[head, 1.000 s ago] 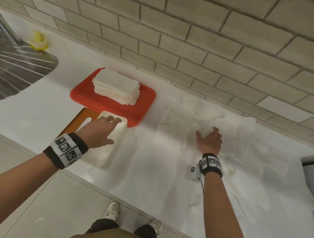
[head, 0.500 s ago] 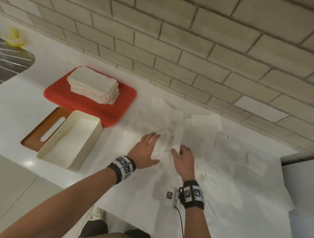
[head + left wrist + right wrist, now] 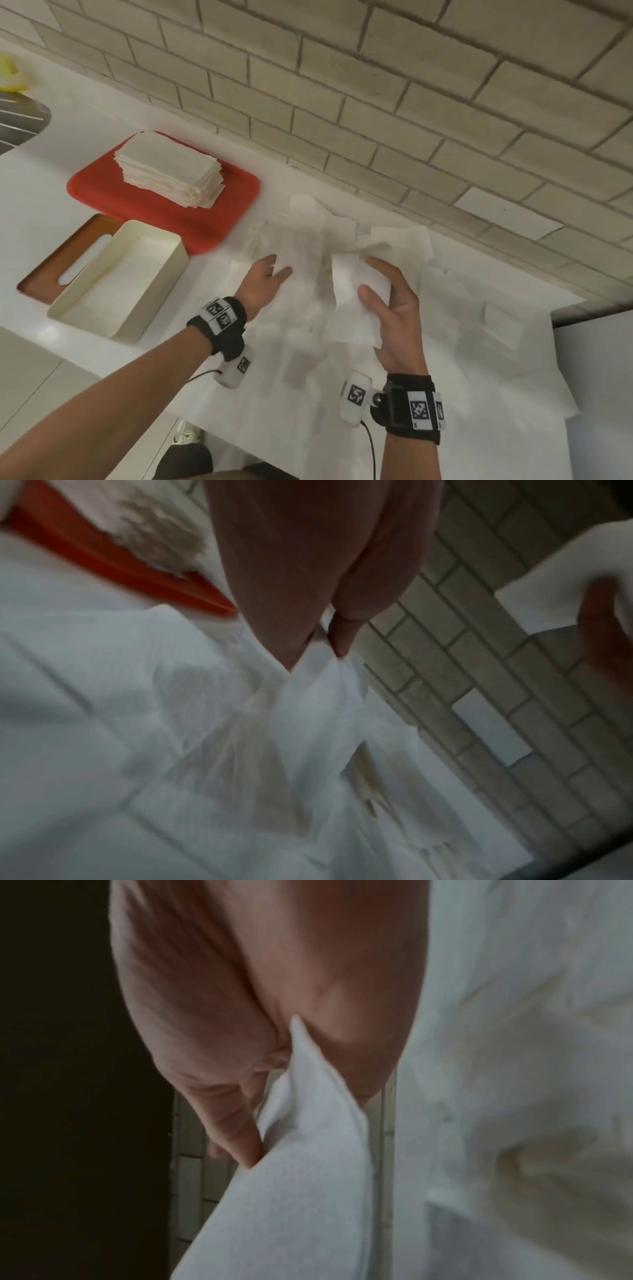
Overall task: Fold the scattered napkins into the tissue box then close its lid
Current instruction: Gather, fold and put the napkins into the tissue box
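Note:
Several loose white napkins (image 3: 404,240) lie scattered on the white counter below the brick wall. My right hand (image 3: 375,284) holds one white napkin (image 3: 356,308) lifted off the counter, thumb on its front, fingers behind; the right wrist view shows the same napkin (image 3: 301,1191) between thumb and fingers. My left hand (image 3: 277,270) reaches into the pile, and in the left wrist view its thumb and finger pinch up a napkin (image 3: 318,696). The open cream tissue box (image 3: 156,238) stands to the left, empty, beside its brown slotted lid (image 3: 44,274).
A red tray (image 3: 236,192) behind the box carries a stack of folded napkins (image 3: 168,171). A metal sink (image 3: 17,116) and a yellow object (image 3: 10,73) sit at the far left. The counter's front edge runs just under my wrists.
My left hand left the tissue box and moved right into the napkin pile. My right hand picked up a napkin and lifted it off the counter.

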A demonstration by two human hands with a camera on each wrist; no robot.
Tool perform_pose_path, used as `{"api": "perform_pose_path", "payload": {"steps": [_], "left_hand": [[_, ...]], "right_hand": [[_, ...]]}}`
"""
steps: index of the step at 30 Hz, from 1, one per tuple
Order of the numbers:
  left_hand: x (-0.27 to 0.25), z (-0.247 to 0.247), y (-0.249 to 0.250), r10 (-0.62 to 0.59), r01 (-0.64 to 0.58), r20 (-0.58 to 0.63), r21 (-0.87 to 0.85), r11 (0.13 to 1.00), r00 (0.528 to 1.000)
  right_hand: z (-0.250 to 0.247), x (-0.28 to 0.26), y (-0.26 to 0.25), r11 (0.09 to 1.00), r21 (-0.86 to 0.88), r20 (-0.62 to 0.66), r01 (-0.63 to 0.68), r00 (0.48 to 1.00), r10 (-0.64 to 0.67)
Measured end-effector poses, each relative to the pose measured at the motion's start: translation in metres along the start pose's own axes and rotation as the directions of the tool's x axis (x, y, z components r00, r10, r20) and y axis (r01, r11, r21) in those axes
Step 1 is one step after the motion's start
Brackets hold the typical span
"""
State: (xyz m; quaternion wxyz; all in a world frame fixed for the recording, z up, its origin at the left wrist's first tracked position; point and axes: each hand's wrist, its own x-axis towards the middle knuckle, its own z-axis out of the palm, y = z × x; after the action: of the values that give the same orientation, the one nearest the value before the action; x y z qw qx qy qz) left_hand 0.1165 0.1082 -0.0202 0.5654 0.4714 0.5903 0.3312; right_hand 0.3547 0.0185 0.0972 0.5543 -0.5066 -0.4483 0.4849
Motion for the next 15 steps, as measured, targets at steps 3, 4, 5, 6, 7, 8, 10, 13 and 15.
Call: {"api": "perform_pose_path", "payload": {"steps": [3,4,5,6,7,8,10,13,15], "left_hand": [[-0.032,-0.002,-0.011,-0.035,0.079,0.14,-0.323,0.943,0.989],[-0.042,-0.001,-0.012,-0.075,0.132,0.156,-0.399,0.907,0.985],[-0.049,-0.001,-0.014,-0.122,0.179,0.152,-0.456,0.872,0.981],[-0.056,-0.001,-0.015,-0.154,0.207,0.147,-0.495,0.844,0.977],[-0.056,-0.003,-0.022,-0.179,0.231,0.148,-0.519,0.823,0.973],[-0.059,-0.005,-0.026,-0.2,0.252,0.155,-0.53,0.81,0.968],[-0.059,-0.01,-0.04,-0.272,0.312,0.156,-0.555,0.771,0.949],[-0.057,-0.011,-0.051,-0.339,0.371,0.169,-0.585,0.721,0.925],[-0.056,-0.011,-0.052,-0.346,0.373,0.165,-0.593,0.714,0.924]], "right_hand": [[0.028,-0.003,-0.002,0.997,0.073,0.059,-0.008,0.998,0.004],[0.038,-0.002,0.005,1.0,0.017,0.097,-0.015,0.995,0.013],[0.046,-0.002,0.019,0.997,-0.072,0.138,-0.029,0.99,0.038],[0.053,-0.002,0.037,0.986,-0.161,0.179,-0.055,0.98,0.084],[0.06,-0.002,0.055,0.966,-0.244,0.208,-0.089,0.968,0.142],[0.066,-0.005,0.073,0.942,-0.315,0.228,-0.115,0.954,0.192],[0.073,-0.013,0.104,0.899,-0.413,0.233,-0.145,0.938,0.258],[0.08,-0.02,0.13,0.845,-0.502,0.204,-0.184,0.924,0.323],[0.083,-0.021,0.137,0.815,-0.555,0.209,-0.168,0.92,0.332]]}}
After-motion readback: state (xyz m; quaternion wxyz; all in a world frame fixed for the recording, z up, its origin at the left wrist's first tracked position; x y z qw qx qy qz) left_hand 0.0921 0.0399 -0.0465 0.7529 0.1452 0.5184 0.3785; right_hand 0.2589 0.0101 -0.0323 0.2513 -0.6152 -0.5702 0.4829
